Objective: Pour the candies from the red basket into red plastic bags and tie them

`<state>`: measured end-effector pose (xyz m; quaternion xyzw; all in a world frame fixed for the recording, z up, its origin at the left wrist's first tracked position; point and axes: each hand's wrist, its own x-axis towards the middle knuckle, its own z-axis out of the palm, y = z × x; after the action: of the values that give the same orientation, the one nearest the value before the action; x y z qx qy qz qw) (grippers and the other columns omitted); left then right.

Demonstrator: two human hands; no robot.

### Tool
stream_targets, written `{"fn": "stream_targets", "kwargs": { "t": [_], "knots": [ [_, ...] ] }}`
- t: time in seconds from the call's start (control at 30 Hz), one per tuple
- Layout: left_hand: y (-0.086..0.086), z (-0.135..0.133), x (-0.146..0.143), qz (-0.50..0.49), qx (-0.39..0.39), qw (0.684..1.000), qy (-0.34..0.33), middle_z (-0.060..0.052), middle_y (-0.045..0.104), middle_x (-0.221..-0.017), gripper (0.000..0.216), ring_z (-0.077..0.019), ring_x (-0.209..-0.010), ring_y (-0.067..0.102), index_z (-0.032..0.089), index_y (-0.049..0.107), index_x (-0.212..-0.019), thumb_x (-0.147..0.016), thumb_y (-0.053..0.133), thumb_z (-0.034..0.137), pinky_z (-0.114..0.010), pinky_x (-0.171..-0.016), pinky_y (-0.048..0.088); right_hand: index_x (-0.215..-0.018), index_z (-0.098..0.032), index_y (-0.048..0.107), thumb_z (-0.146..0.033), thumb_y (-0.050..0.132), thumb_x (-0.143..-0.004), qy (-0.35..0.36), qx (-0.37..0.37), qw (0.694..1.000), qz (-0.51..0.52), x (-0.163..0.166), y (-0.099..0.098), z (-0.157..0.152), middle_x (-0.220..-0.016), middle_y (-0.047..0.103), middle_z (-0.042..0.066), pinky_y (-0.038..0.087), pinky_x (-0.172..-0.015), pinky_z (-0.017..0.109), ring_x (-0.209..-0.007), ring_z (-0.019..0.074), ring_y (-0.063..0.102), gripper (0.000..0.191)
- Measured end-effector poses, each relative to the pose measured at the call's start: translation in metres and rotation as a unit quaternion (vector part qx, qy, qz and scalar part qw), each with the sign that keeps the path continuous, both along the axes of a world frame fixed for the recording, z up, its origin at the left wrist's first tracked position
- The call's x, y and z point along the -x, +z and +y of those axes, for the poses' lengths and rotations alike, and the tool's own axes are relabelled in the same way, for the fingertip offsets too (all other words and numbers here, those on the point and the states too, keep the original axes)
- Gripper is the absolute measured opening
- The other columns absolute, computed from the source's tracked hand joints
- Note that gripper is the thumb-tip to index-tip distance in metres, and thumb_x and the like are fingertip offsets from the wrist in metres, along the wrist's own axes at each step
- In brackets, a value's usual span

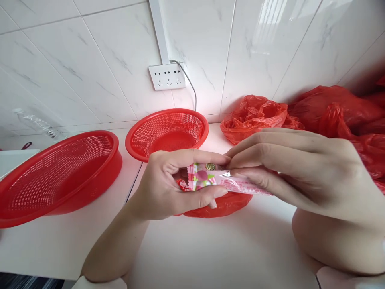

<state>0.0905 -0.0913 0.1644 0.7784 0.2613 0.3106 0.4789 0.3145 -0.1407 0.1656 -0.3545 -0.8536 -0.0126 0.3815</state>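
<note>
Both hands meet over the white table, holding a small pink candy wrapper point(207, 178) with green and purple print and a crimped left end. My left hand point(168, 180) grips its left part between the thumb below and the forefinger above. Fingertips of my right hand point(294, 168) pinch the wrapper's upper edge and right part. What lies inside the wrapper cannot be made out. Behind and below the left fingers shows a small red packet point(182, 184), partly hidden. Under the hands a red plastic bag point(222, 206) rests on the table, mostly covered by them.
Two red perforated baskets, a near-left one point(108, 176) and a farther one point(167, 154), stand on the table point(210, 249). Crumpled red bags point(255, 114) line the tiled wall at right. A clear bottle point(36, 122) lies at far left. A socket panel point(167, 77) with a cable is on the wall.
</note>
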Motion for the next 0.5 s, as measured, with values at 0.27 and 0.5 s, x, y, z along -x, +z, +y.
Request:
{"fn": "stream_targets", "kwargs": {
  "t": [0.27, 0.5],
  "knots": [
    [-0.004, 0.025, 0.003, -0.068, -0.049, 0.992, 0.092, 0.001, 0.073, -0.066, 0.037, -0.0161, -0.054, 0.070, 0.023, 0.073, -0.110, -0.074, 0.079, 0.022, -0.028, -0.056, 0.063, -0.110, -0.026, 0.065, -0.033, 0.057, -0.095, -0.028, 0.030, 0.999, -0.004, -0.008, 0.001, 0.015, -0.104, 0.071, 0.006, 0.057, -0.077, 0.037, -0.098, 0.0261, 0.068, 0.019],
    [-0.017, 0.049, 0.004, -0.085, -0.033, 0.993, 0.078, 0.002, 0.071, -0.066, 0.041, -0.0130, -0.056, 0.069, 0.023, 0.071, -0.115, -0.075, 0.078, 0.020, -0.023, -0.056, 0.062, -0.103, -0.025, 0.069, -0.026, 0.057, -0.095, -0.016, -0.015, 1.000, -0.010, -0.019, -0.006, 0.032, -0.106, 0.074, 0.004, 0.058, -0.082, 0.037, -0.097, 0.0234, 0.070, 0.015]
  ]
}}
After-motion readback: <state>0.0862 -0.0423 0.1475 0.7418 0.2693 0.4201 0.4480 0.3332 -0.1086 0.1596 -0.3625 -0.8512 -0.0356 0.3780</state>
